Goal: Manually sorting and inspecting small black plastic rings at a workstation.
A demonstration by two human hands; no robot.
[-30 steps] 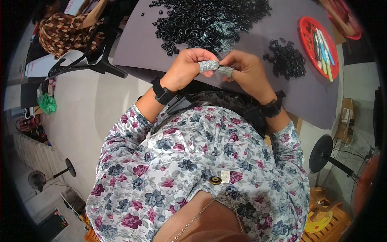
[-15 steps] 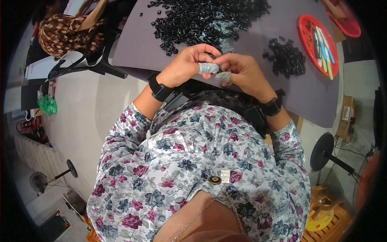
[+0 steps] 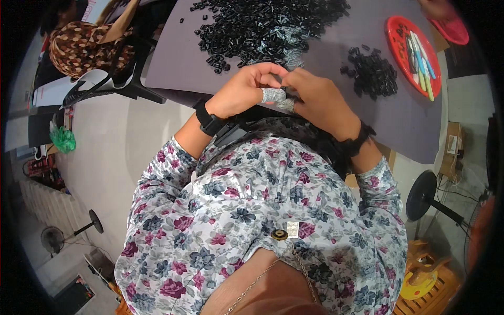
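Both my hands meet just over the near edge of the grey-covered table (image 3: pixel 205 79). My left hand (image 3: pixel 244 90) pinches a small black piece (image 3: pixel 284 88), mostly hidden between the fingers; its thumb wears a grey wrap. Against the same piece, my right hand (image 3: pixel 320 97) is closed, with its thumb also wrapped in grey and its knuckles turned upward. Beyond my hands spreads a large heap of small black pieces (image 3: pixel 257 31), with greyish clear bits (image 3: pixel 291 39) among them. A smaller pile of black pieces (image 3: pixel 371 72) lies to the right of my right hand.
On the table's right stands a red tray (image 3: pixel 394 31) with several slim-handled tools (image 3: pixel 421 63). At the far right, another person's hand (image 3: pixel 437 9) is by a pink-red basin (image 3: pixel 455 32). Another person (image 3: pixel 84 44) sits at left near a black chair (image 3: pixel 131 79). A fan (image 3: pixel 421 196) stands right.
My right hand has rolled over, its back now turned up and its fingers closer against the left. The left hand has barely shifted, still pinching the piece.
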